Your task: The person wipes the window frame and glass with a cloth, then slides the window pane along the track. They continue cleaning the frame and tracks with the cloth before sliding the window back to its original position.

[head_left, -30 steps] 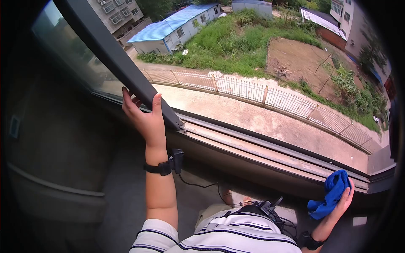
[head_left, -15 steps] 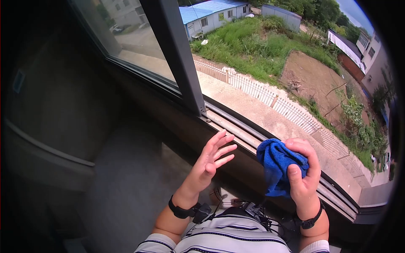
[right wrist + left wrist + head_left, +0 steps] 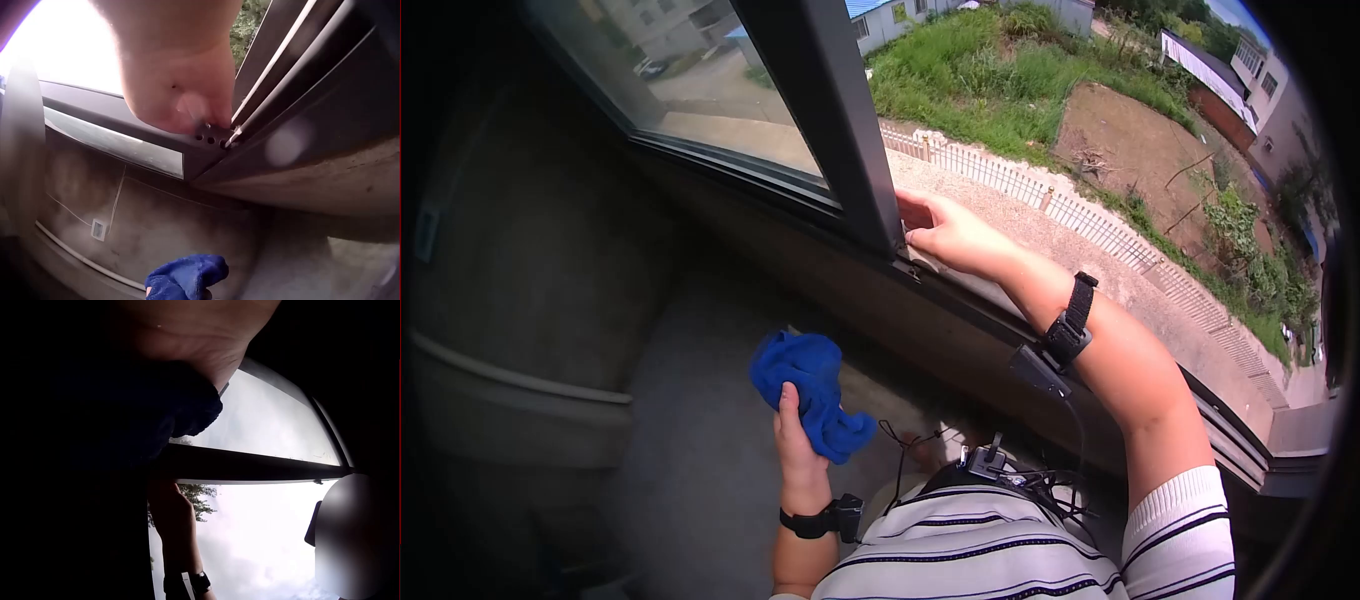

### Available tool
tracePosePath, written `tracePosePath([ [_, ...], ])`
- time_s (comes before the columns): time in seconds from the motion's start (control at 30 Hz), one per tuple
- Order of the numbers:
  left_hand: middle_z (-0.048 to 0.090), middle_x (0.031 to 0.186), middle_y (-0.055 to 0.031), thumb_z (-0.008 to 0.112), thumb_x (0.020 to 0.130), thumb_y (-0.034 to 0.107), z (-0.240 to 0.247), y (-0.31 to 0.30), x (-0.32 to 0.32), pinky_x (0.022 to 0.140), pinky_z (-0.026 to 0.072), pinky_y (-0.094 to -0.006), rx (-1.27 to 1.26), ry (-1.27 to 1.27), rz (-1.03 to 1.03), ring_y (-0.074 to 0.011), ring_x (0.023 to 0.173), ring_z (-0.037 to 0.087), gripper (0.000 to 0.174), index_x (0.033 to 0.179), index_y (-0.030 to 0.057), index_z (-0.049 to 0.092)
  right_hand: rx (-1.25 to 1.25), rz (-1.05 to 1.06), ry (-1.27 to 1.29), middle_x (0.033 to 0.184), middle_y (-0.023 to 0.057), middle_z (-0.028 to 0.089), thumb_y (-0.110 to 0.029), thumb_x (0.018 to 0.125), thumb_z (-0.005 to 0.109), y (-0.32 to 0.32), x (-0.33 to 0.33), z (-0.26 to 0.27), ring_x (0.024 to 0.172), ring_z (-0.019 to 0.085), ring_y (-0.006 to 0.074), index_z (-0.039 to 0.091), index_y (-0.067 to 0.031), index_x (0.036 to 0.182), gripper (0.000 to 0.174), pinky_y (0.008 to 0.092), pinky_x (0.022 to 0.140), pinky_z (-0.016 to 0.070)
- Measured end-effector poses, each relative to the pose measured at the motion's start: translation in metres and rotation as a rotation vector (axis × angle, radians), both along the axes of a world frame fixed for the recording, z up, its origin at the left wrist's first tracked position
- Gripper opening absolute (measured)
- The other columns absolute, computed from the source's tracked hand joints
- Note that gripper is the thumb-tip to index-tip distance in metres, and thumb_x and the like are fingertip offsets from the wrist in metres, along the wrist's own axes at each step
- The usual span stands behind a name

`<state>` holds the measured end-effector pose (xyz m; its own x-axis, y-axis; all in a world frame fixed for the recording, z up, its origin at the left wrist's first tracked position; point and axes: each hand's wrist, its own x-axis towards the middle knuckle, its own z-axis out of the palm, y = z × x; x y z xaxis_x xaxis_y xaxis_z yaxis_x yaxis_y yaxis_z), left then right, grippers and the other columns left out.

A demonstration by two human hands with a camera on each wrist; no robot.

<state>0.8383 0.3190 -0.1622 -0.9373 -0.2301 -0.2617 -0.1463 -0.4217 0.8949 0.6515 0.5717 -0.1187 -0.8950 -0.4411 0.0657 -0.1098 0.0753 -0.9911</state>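
A crumpled blue cloth is held in my left hand, low at the left, with the thumb lying over it. In the left wrist view the cloth is a dark mass under the palm. My right hand reaches across to the dark window sash and touches its upright edge near the bottom corner. Its fingertips are hidden behind the sash, so I cannot tell whether they curl round it. The right wrist view has this hand against the sash end, beside small holes.
The window track runs along the sill to the lower right. Outside lie a fence, grass and bare soil. Cables hang at my waist, and one runs to the right wrist camera. A pipe follows the wall at left.
The left hand was on the sash, then came off it. The blue cloth has passed from my right hand to my left, which moved down left. My right hand has moved up to the sash edge.
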Motion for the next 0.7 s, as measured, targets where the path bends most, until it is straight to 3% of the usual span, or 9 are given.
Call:
tracePosePath([
  [0.07, 0.065, 0.098, -0.0133, 0.050, 0.098, 0.050, 0.008, 0.007, 0.001, 0.066, 0.0534, -0.0337, -0.006, -0.017, 0.036, -0.0208, 0.079, 0.064, 0.059, 0.125, -0.0018, 0.053, 0.073, 0.098, -0.103, 0.138, 0.0125, 0.057, 0.013, 0.084, 0.043, -0.005, -0.003, -0.002, 0.128, 0.051, 0.0157, 0.043, 0.0015, 0.145, 0.063, 0.0302, 0.112, 0.0357],
  [0.17, 0.065, 0.104, -0.0114, 0.050, 0.098, 0.052, 0.009, 0.006, 0.004, 0.067, 0.0515, -0.0321, -0.041, -0.036, 0.078, -0.0196, 0.082, 0.062, 0.059, 0.128, 0.0014, 0.053, 0.088, -0.015, -0.072, 0.129, 0.0096, 0.063, 0.012, 0.085, 0.044, -0.005, 0.004, 0.010, 0.120, 0.055, 0.0127, 0.049, 0.0022, 0.142, 0.058, 0.0280, 0.105, 0.0398],
  [0.23, 0.064, 0.108, -0.0092, 0.050, 0.098, 0.055, 0.009, 0.006, 0.012, 0.068, 0.0498, -0.0308, -0.085, -0.048, 0.077, -0.0187, 0.085, 0.061, 0.060, 0.130, 0.0042, 0.053, 0.151, -0.091, 0.008, 0.122, 0.0143, 0.069, 0.007, 0.077, 0.046, 0.000, 0.005, 0.005, 0.112, 0.064, 0.0164, 0.055, -0.0019, 0.137, 0.061, 0.0280, 0.097, 0.0466],
  [0.43, 0.062, 0.115, -0.0075, 0.050, 0.097, 0.057, 0.008, 0.002, 0.019, 0.071, 0.0480, -0.0301, -0.080, -0.049, 0.123, -0.0159, 0.092, 0.059, 0.060, 0.130, 0.0068, 0.054, -0.041, 0.076, -0.170, 0.141, 0.0162, 0.056, -0.003, 0.089, 0.046, 0.007, 0.055, 0.005, 0.131, 0.052, 0.0202, 0.049, 0.0010, 0.141, 0.053, 0.0296, 0.109, 0.0388],
  [0.5, 0.062, 0.115, -0.0069, 0.051, 0.096, 0.057, 0.012, 0.009, 0.022, 0.071, 0.0473, -0.0288, -0.108, -0.048, 0.231, -0.0152, 0.091, 0.059, 0.060, 0.130, 0.0075, 0.054, 0.426, 0.223, 0.068, 0.124, 0.0161, 0.066, 0.000, 0.093, 0.050, 0.018, 0.068, 0.055, 0.117, 0.061, 0.0199, 0.053, 0.0002, 0.137, 0.044, 0.0323, 0.100, 0.0462],
  [0.57, 0.062, 0.114, -0.0064, 0.052, 0.096, 0.057, 0.008, 0.006, 0.025, 0.070, 0.0465, -0.0283, -0.103, -0.054, 0.256, -0.0152, 0.089, 0.059, 0.060, 0.130, 0.0078, 0.055, 0.148, -0.001, -0.092, 0.107, 0.0140, 0.072, -0.006, 0.093, 0.057, 0.022, 0.041, 0.041, 0.101, 0.068, 0.0220, 0.061, -0.0015, 0.127, 0.035, 0.0326, 0.093, 0.0505],
  [0.6, 0.063, 0.110, -0.0080, 0.049, 0.098, 0.054, 0.009, 0.007, 0.025, 0.069, 0.0482, -0.0297, -0.089, -0.085, 0.309, -0.0165, 0.086, 0.060, 0.058, 0.129, 0.0055, 0.054, 0.300, -0.143, 0.209, 0.100, 0.0130, 0.072, -0.011, 0.091, 0.062, 0.027, 0.022, 0.041, 0.093, 0.070, 0.0230, 0.064, -0.0028, 0.120, 0.030, 0.0323, 0.090, 0.0520],
  [0.63, 0.063, 0.107, -0.0095, 0.046, 0.100, 0.051, 0.011, 0.007, 0.026, 0.067, 0.0499, -0.0311, -0.077, -0.115, 0.359, -0.0178, 0.083, 0.061, 0.056, 0.128, 0.0031, 0.053, 0.378, -0.178, 0.316, 0.095, 0.0170, 0.071, -0.020, 0.088, 0.066, 0.030, 0.004, 0.037, 0.090, 0.069, 0.0318, 0.066, -0.0015, 0.112, 0.030, 0.0414, 0.081, 0.0530],
  [0.7, 0.063, 0.108, -0.0097, 0.047, 0.100, 0.051, 0.007, 0.005, 0.028, 0.067, 0.0499, -0.0312, -0.071, -0.112, 0.357, -0.0181, 0.083, 0.061, 0.056, 0.129, 0.0033, 0.053, 0.570, -0.137, 0.414, 0.094, 0.0142, 0.071, -0.022, 0.087, 0.071, 0.026, -0.004, 0.038, 0.087, 0.069, 0.0282, 0.067, -0.0020, 0.113, 0.033, 0.0386, 0.080, 0.0532],
])
